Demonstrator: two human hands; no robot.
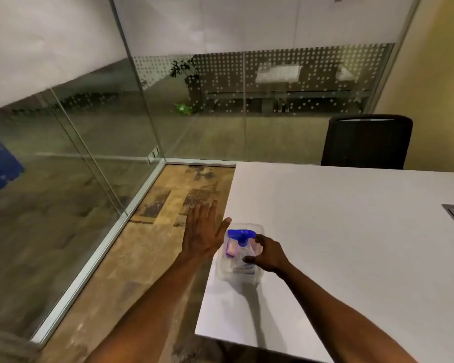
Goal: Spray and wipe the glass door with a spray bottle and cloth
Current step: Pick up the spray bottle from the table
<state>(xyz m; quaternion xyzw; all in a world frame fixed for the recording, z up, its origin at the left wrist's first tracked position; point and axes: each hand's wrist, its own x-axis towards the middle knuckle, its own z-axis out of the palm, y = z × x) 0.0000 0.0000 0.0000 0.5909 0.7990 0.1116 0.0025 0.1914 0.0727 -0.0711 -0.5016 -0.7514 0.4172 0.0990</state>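
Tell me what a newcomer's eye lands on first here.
The blue-capped spray bottle stands in a clear plastic tub near the white table's left edge. The right hand reaches over the tub at the bottle, while the left hand hovers open beside it. Glass walls fill the left and back.

An office meeting room: glass partitions (pixel 199 106), white table (pixel 351 231), black mesh chair (pixel 367 142).

Dim warm light; soft blur throughout; wide-angle bending at edges; glass (pixel 110 132) reflections.
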